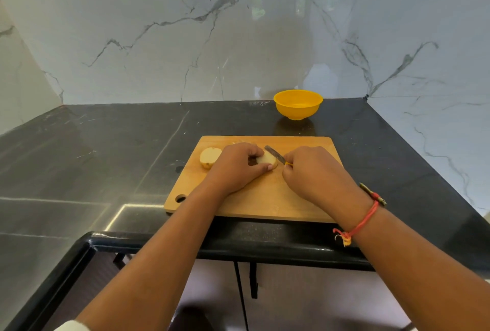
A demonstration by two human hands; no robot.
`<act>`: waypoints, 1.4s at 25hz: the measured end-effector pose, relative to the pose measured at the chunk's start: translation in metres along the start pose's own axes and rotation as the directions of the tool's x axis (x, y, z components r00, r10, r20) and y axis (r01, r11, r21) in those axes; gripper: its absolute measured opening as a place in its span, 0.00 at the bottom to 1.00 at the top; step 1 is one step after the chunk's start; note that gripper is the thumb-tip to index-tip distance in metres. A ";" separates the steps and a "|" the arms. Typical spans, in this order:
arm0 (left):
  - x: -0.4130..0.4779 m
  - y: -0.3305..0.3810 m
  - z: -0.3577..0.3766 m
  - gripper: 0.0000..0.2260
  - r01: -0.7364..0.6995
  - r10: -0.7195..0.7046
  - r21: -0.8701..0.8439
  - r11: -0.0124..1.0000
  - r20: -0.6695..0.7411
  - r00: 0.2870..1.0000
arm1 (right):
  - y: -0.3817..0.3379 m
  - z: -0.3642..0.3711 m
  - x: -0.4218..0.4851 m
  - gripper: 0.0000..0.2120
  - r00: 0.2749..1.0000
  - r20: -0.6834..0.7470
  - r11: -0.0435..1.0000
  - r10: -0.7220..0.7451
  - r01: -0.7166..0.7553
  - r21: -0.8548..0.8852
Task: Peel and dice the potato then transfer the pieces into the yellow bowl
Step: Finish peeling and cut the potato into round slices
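Wooden board: our left hand pinches potato half, right hand grips knife, blade against it; other half lies left, yellow bowl far.

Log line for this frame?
stage: cutting | left hand holds potato piece | right hand holds knife | other half on board | bowl empty

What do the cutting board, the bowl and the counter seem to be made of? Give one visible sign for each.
Cutting board: wood, matt, judging by its pale brown grain. Bowl: probably plastic, smooth and bright yellow with a thin rim. Counter: likely polished dark stone, since it mirrors light and shows pale veins.
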State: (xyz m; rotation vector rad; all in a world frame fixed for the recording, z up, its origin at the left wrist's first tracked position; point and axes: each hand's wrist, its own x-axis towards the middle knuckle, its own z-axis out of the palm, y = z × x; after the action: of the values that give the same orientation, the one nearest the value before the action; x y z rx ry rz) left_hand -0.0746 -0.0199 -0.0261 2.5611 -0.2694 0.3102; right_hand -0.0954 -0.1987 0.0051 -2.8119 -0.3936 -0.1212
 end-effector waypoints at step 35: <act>-0.001 -0.002 -0.002 0.21 0.075 -0.077 -0.066 0.995 -0.015 0.997 | -0.015 -0.008 -0.012 0.16 1.000 0.004 0.993 -0.008 0.008 -0.121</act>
State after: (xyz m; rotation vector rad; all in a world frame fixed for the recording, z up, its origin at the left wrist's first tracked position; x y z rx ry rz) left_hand -0.0752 -0.0172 -0.0261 2.4960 -0.1722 0.2908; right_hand -0.1119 -0.1903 0.0159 -2.9300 -0.4116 -0.1467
